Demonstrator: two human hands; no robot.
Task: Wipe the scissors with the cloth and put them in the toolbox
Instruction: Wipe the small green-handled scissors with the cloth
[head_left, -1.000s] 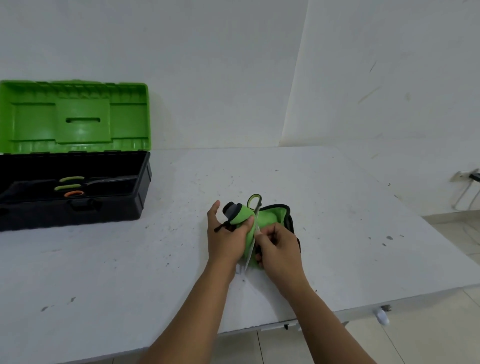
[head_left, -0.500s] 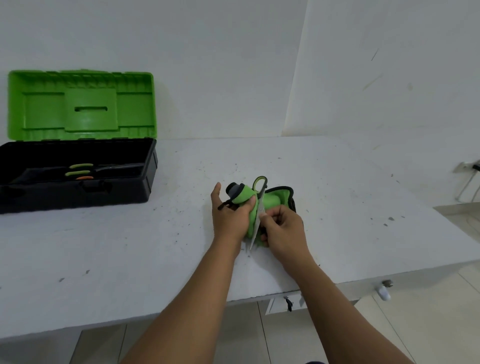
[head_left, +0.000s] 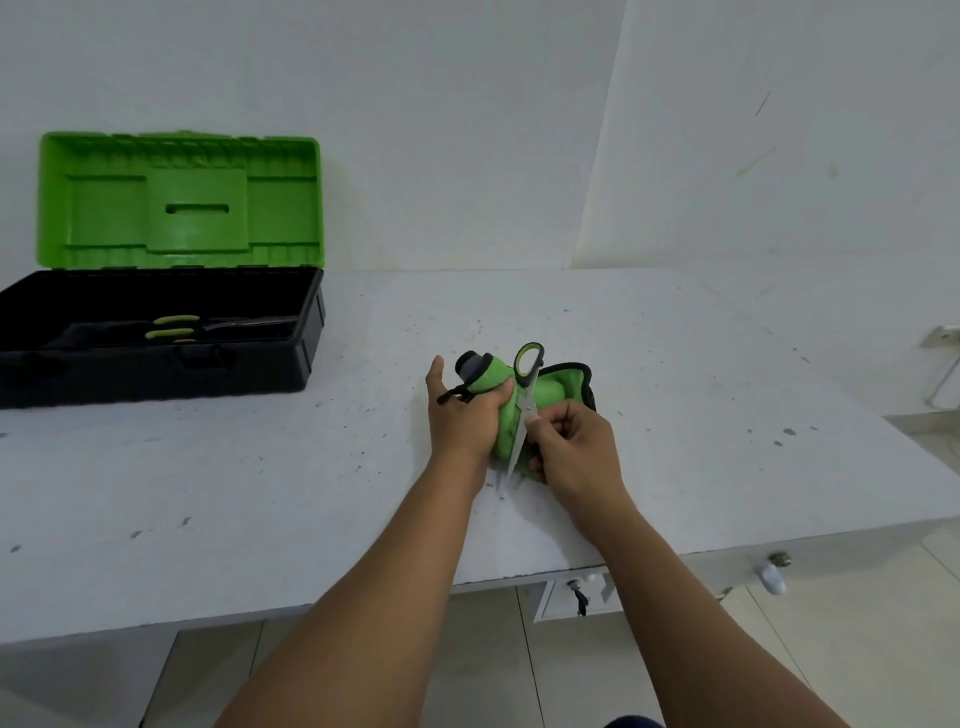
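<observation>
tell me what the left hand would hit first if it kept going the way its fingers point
The left hand points away from the person across the table; nothing visible lies ahead before the far wall, though depth is unclear.

white table (head_left: 260, 493) – speckled w/ dark marks | wall socket (head_left: 943, 335) far right | tiled floor (head_left: 883, 649)

Two bare forearms reach in from the lower edge of the head-camera view. No sleeves, watch, bracelets or rings show on either arm, and no gloves cover the left hand (head_left: 464, 415) or the right hand (head_left: 577, 448). At the bottom edge, just inside the right forearm, a small patch of dark blue clothing (head_left: 632, 722) shows.
</observation>
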